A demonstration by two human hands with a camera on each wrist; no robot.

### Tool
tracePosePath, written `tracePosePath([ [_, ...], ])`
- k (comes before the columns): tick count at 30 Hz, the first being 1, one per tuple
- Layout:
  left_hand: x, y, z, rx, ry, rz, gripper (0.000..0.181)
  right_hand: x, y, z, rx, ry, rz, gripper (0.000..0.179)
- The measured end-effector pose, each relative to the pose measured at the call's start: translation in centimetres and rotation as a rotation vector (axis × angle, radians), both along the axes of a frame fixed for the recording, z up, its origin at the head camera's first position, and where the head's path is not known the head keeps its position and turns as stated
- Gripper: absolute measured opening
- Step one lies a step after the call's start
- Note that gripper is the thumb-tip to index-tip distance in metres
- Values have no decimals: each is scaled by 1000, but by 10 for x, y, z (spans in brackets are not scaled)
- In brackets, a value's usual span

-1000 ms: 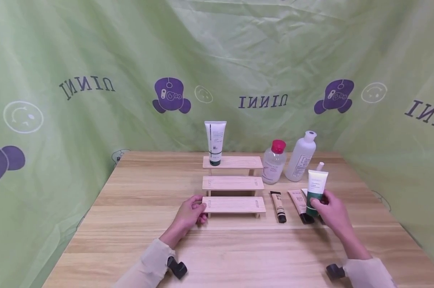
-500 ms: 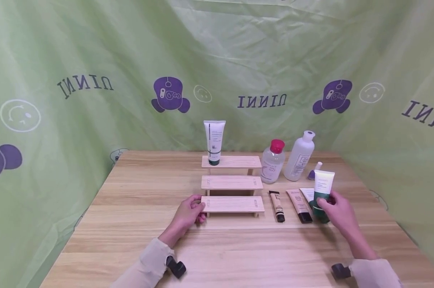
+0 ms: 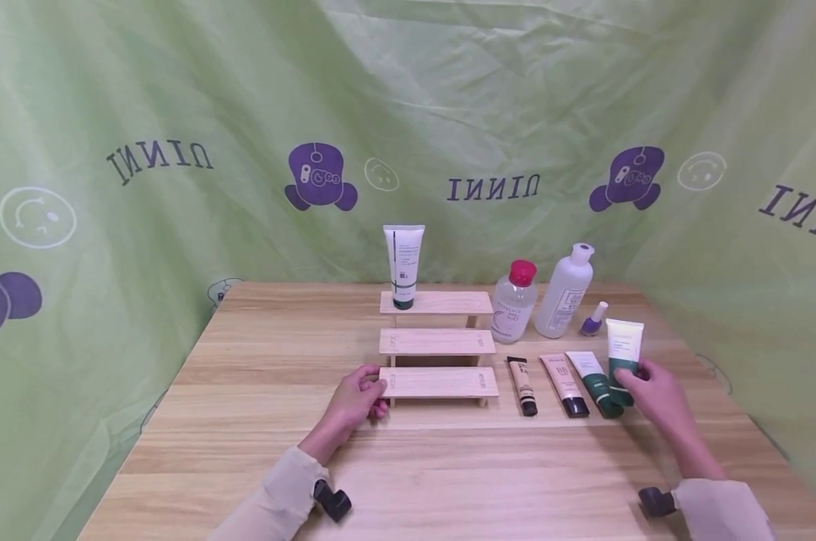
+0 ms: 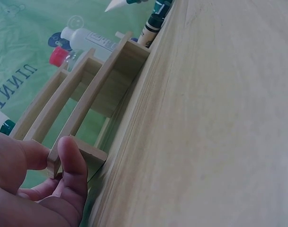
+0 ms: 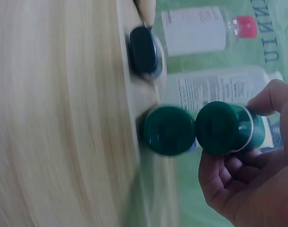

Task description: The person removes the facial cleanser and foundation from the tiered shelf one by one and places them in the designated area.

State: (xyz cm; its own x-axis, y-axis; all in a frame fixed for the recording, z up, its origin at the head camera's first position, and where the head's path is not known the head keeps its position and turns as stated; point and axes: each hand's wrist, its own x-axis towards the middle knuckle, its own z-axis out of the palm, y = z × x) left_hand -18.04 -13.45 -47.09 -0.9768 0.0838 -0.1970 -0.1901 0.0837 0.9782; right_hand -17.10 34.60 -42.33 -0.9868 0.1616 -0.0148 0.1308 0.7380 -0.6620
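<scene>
At the left end of the lowest step of a three-tier wooden stand point(image 3: 442, 382), my left hand point(image 3: 352, 404) pinches the board between thumb and fingers. My right hand point(image 3: 665, 397) grips a white-and-green squeeze tube point(image 3: 625, 344), held upright with its green cap down. In the right wrist view, the held tube's cap point(image 5: 219, 127) appears above the table surface, beside the cap of a similar lying tube point(image 5: 168, 130). That lying white-and-green tube point(image 3: 589, 373) is just left of the held one in the head view. A taller white tube point(image 3: 403, 263) stands on the stand's top step.
Right of the stand lie a small beige tube point(image 3: 522, 385) and a pink BB cream tube point(image 3: 564, 383). Behind them stand a clear bottle with red cap point(image 3: 513, 308), a white bottle point(image 3: 565, 294) and a purple nail polish bottle point(image 3: 591, 325). A green printed curtain point(image 3: 246, 98) hangs behind the table.
My right hand has moved right with the held tube, away from over the pink tube, uncovering the lying white-and-green tube and the nail polish. My left hand stays on the stand.
</scene>
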Motion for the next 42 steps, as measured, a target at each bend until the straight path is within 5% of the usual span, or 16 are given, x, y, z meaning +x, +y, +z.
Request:
tracePosePath([
  [10, 3, 0, 8, -14, -3, -7, 46, -4, 18, -3, 7, -90, -1, 75],
  [16, -2, -1, -2, -8, -7, -12, 45, -8, 27, -1, 44, -181, 44, 84],
  [33, 0, -1, 0, -12, -5, 1, 46, -18, 33, 9, 237, -199, 123, 78],
  [42, -1, 0, -2, -10, 8, -9, 46, -19, 31, 4, 226, -222, 134, 79],
])
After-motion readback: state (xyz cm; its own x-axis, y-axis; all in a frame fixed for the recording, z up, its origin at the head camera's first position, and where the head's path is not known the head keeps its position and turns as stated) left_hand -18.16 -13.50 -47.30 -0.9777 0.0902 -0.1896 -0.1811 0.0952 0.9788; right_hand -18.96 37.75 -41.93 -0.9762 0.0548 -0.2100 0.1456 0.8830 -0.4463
